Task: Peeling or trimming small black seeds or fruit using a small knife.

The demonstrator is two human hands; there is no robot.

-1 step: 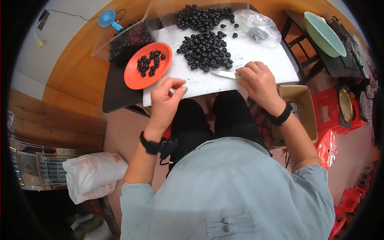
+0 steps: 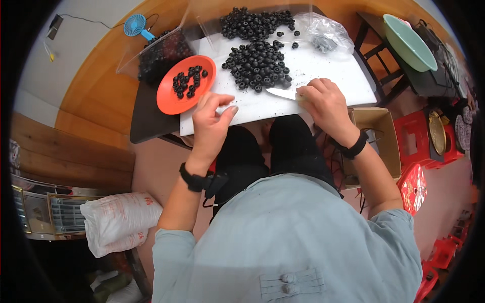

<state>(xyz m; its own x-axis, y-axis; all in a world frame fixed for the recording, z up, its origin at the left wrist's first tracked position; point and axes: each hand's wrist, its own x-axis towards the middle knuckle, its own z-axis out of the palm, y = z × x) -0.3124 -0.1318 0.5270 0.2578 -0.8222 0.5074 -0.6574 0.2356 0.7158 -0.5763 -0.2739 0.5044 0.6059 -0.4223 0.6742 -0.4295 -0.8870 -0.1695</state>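
Note:
My right hand [image 2: 323, 98] is closed round the handle of a small knife [image 2: 282, 93], whose blade points left above the white board [image 2: 343, 76]. My left hand [image 2: 212, 118] hovers over the board's near left edge. Its thumb and forefinger are apart, with nothing visible between them. Beyond the blade lies a heap of small black round pieces [image 2: 257, 63], many showing a hole in the middle. A second heap of the same pieces [image 2: 252, 22] sits farther back. Left of the board, an orange-red plate [image 2: 169, 96] carries several more.
A clear bin [image 2: 164, 55] of black pieces stands at the back left, near a blue fan [image 2: 135, 24]. A clear plastic bag [image 2: 328, 38] lies at the back right. Beside my right arm is a cardboard box [image 2: 386, 146]; a green basin [image 2: 409, 43] stands farther right.
The thumb and forefinger of my left hand have spread apart. My right hand and the knife have barely moved.

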